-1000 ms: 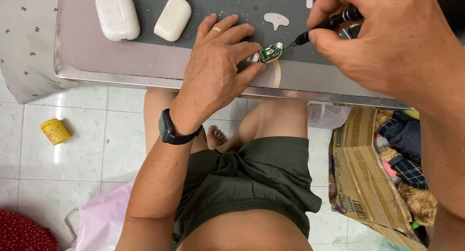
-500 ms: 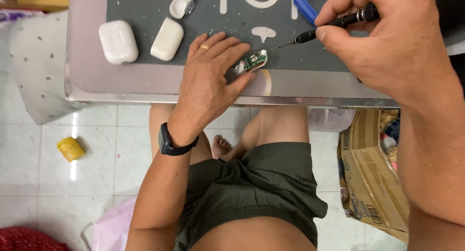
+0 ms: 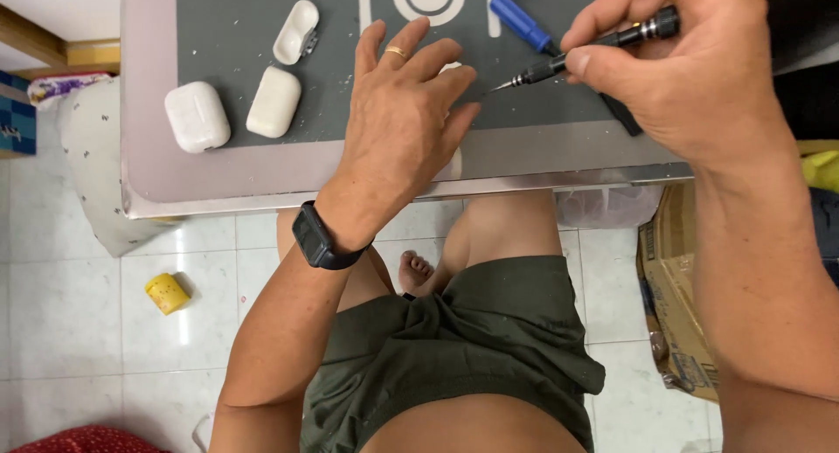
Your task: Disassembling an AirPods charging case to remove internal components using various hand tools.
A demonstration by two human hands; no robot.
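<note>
Your left hand (image 3: 398, 125) lay flat, fingers spread, palm down on the grey mat (image 3: 253, 34) w/ nothing visible under it; can't tell if it covered anything. Your right hand (image 3: 690, 69) pinched a black precision screwdriver (image 3: 594, 51), tip pointing left, just beside your left fingertips. Blue-handled tool (image 3: 517, 20) lay just far of the driver. 2 white earbud cases (image 3: 197, 115) sat near the mat's left side, an opened shell (image 3: 295, 32) farther back. Yellow item (image 3: 166, 293) on floor tiles
</note>
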